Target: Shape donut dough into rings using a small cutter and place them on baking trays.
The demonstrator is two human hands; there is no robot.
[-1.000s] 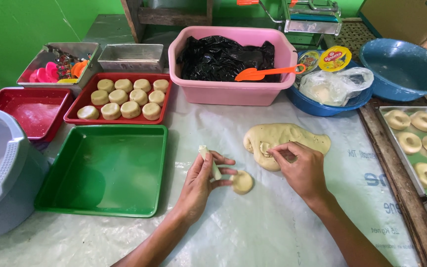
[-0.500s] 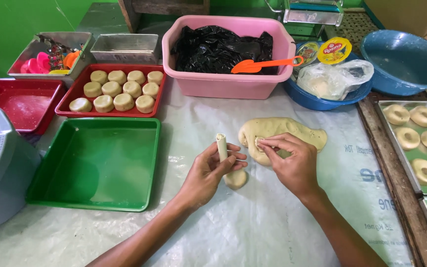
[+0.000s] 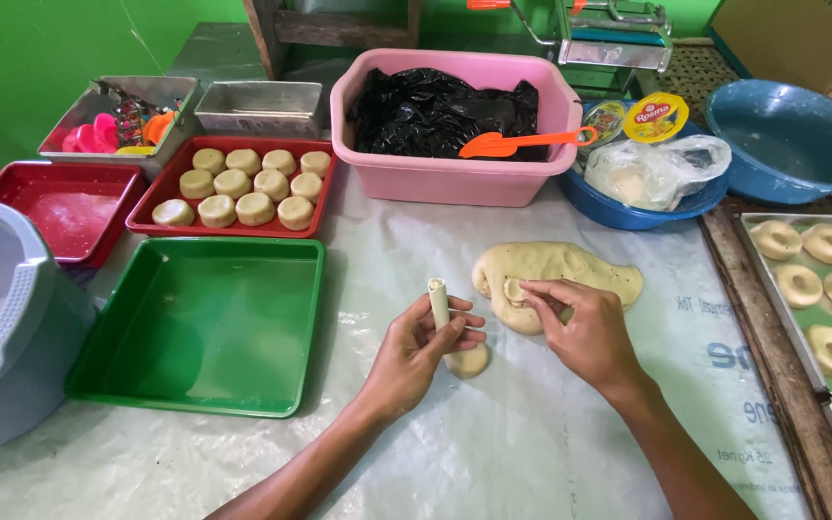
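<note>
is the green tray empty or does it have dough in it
Empty: the green tray shows only its bare bottom, while the red tray behind it holds round dough pieces.

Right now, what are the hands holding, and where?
Left hand grips a small cream tube around its lower half. Right hand pinches the dough lump at its left end.

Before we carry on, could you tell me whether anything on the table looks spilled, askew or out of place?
Nothing stands out. The dough mass lies on the plastic sheet, the dough rounds sit in rows in their red tray, and the green tray sits flat.

11 dough discs (image 3: 243, 185), 5 dough rings (image 3: 825, 279), 2 hands (image 3: 507, 337).
</note>
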